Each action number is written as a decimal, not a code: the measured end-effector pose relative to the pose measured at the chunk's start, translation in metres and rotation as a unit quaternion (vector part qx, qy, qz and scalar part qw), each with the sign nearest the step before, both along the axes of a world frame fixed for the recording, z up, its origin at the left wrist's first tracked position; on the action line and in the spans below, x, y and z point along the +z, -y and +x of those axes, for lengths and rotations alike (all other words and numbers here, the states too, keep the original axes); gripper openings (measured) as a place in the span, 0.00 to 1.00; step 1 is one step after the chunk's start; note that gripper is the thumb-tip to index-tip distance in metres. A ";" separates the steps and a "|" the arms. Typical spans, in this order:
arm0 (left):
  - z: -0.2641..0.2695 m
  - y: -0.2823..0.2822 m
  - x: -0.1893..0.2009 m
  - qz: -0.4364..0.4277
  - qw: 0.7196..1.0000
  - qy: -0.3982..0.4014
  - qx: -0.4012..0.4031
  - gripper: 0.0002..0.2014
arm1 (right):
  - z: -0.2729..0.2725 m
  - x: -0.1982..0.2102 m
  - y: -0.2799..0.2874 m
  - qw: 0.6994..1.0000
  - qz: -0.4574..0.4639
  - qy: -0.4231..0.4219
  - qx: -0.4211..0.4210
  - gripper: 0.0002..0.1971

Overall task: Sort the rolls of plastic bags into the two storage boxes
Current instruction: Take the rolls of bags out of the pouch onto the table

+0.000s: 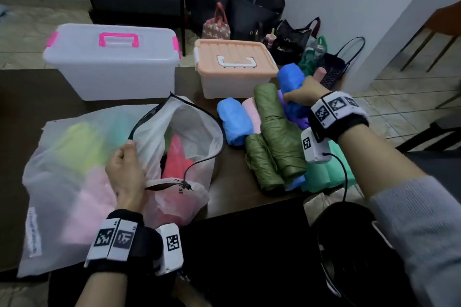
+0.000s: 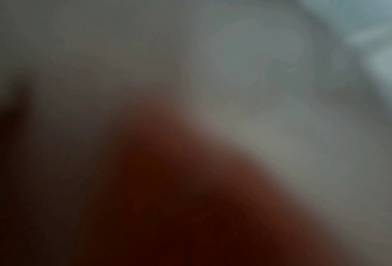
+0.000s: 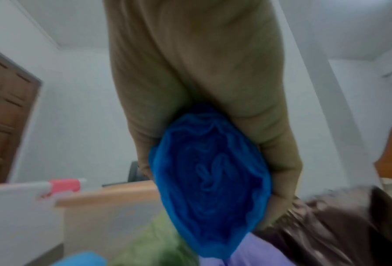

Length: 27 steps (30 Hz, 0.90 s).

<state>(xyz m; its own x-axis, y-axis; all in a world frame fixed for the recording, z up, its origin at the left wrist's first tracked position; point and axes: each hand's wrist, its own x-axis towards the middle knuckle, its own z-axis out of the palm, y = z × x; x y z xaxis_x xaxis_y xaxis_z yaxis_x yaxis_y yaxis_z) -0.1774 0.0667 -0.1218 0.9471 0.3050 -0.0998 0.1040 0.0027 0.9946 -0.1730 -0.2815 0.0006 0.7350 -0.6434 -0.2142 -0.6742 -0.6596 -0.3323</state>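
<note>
— Right hand (image 1: pixel 305 91)? Wrapped around a blue roll (image 1: pixel 290 82), lifted over the pile of rolls (image 1: pixel 272 137) on the right of the desk (image 1: pixel 234 182). Probably staging before sorting.

— Left hand (image 1: pixel 124 172)? Pinching the white bag's (image 1: pixel 74 169) rim, holding it open. Both boxes, clear (image 1: pixel 112 70) and peach-lidded (image 1: pixel 234 67), far side, lids on.

Pretty dim, flat indoor light; head view bends at the edges, left wrist view's total blur, right one smeared.
</note>
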 end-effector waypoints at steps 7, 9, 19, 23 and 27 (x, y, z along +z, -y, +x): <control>-0.002 0.001 0.004 -0.004 1.000 0.009 -0.001 0.17 | 0.010 -0.018 0.003 0.999 -0.007 -0.041 -0.024 0.46; -0.002 0.001 0.004 0.003 1.000 0.004 -0.002 0.15 | 0.012 -0.019 0.003 0.998 -0.009 -0.055 -0.018 0.44; -0.007 0.004 0.009 0.001 1.000 0.005 -0.024 0.19 | -0.001 0.003 -0.006 0.997 -0.032 -0.075 0.002 0.32; -0.012 0.009 0.010 0.025 0.997 0.002 -0.078 0.19 | -0.014 0.034 -0.051 0.990 -0.081 0.116 0.028 0.27; -0.019 0.011 0.004 0.053 0.992 -0.004 -0.115 0.20 | -0.025 0.044 -0.118 0.973 -0.028 0.190 0.126 0.22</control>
<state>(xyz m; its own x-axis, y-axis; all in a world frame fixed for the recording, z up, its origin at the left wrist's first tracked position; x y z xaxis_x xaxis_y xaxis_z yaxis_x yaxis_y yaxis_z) -0.1967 0.0552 -0.1176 0.9921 0.0895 -0.0874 0.0984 -0.1262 0.9871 -0.1981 -0.1638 0.0446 0.8900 -0.4357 0.1341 -0.3246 -0.8123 -0.4846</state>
